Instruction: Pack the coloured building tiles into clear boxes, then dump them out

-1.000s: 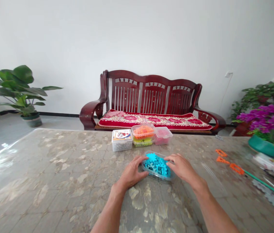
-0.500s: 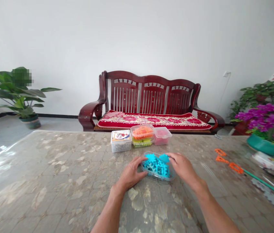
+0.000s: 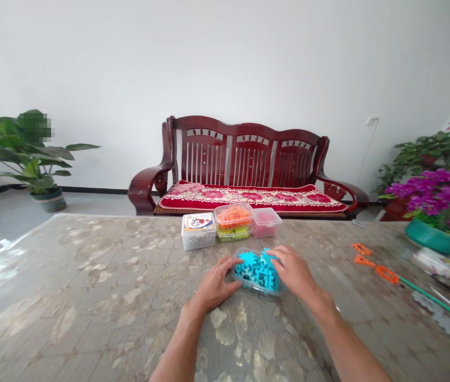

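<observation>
A clear plastic container (image 3: 262, 292) filled with blue interlocking building pieces (image 3: 254, 271) sits on the table in front of me. My left hand (image 3: 219, 281) grips its left side, thumb low at the front and fingers at the rim. Over the container's right side, my right hand (image 3: 294, 270) has its fingertips closed on a blue building piece (image 3: 265, 256) at the top of the pile. That hand partly hides the piece and the right rim.
Behind stand a labelled box (image 3: 199, 233), stacked containers of orange and green pieces (image 3: 233, 220), and a pink-filled box (image 3: 265, 223). Rightward lie orange pieces (image 3: 387, 274), a green rod (image 3: 430, 297), grey pieces (image 3: 443, 318) and a teal flower pot (image 3: 435, 237). A wooden sofa (image 3: 249, 154) stands beyond.
My right hand has moved slightly left and inward over the container, and the blue piece at its fingertips has shifted and turned. My left hand stays in place on the container.
</observation>
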Demonstrator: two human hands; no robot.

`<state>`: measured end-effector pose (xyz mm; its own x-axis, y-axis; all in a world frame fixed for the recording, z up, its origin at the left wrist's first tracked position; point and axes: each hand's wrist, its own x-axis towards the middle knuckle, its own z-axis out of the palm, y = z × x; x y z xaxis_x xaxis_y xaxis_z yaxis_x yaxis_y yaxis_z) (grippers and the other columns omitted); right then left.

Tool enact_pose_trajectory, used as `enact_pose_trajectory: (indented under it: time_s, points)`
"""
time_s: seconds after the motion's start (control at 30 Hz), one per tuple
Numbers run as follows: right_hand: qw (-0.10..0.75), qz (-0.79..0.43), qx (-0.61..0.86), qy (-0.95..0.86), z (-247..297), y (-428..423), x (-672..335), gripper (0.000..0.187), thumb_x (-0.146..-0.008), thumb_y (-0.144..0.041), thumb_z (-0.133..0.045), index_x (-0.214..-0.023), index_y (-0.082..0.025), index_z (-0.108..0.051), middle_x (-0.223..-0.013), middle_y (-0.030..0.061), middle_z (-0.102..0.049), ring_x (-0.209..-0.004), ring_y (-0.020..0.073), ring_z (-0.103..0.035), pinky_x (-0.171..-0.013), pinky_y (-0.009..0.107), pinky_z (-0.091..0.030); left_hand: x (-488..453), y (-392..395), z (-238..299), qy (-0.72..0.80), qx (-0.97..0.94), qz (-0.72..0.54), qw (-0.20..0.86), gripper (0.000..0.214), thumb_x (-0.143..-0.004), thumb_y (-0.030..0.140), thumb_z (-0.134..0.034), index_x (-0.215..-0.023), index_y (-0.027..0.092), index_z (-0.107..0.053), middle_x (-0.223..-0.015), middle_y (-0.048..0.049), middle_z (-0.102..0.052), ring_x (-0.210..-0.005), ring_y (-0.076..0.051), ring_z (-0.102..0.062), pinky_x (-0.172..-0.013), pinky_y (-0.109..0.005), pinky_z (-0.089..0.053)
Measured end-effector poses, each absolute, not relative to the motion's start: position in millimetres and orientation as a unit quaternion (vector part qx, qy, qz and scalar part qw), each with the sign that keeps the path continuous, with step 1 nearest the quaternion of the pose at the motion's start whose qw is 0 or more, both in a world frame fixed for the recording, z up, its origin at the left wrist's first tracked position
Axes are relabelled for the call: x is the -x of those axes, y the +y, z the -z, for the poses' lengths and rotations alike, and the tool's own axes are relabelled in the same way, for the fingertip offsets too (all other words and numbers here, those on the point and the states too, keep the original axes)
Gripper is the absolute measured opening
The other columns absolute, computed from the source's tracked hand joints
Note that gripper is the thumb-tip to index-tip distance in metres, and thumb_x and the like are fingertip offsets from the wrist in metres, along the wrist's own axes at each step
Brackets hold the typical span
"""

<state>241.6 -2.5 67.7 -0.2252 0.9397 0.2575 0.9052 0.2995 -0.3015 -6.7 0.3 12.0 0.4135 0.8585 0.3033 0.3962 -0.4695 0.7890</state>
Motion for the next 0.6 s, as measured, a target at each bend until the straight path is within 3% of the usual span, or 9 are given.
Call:
enact_pose_trajectory:
  time_s: [0.17,0.4,0.6]
  points:
    - [0.141,-0.009,0.56,-0.816,-71.5,-5.6,-236.5,0.033,-0.09,-0.021,-0.053,-0.119,-0.023,-0.067,-0.122,0.0065,-0.066,-0.11,0.0218,-0.055,-0.099,0.036,-0.038,6.5,0.5,-10.6,0.4,-0.777,-0.369,0.316,0.053,-0.072,0.012,-0.065,-0.123,0.028,-0.06,-0.119,-0.0023,-0.062,-0.108,-0.021,-0.059,-0.1,-0.033,-0.045]
    - [0.114,-0.068,0.537,-0.833,-71.3,-6.6,-240.2,0.028,-0.09,-0.022,-0.052,-0.11,-0.023,-0.071,-0.11,0.0043,-0.071,-0.103,0.0213,-0.058,-0.094,0.034,-0.04,5.9,0.7,-10.2,0.399,-0.778,-0.368,0.315,0.054,-0.072,0.011,-0.064,-0.124,0.028,-0.059,-0.118,-0.0023,-0.062,-0.108,-0.02,-0.059,-0.097,-0.031,-0.045]
    - [0.161,-0.074,0.55,-0.816,-67.5,-6.0,-240.3,0.029,-0.091,-0.02,-0.048,-0.109,-0.02,-0.071,-0.111,0.0063,-0.07,-0.107,0.0206,-0.058,-0.097,0.033,-0.04,5.9,0.7,-9.5,0.396,-0.777,-0.372,0.319,0.056,-0.071,0.01,-0.065,-0.124,0.028,-0.059,-0.116,-0.0018,-0.062,-0.104,-0.019,-0.059,-0.094,-0.029,-0.046]
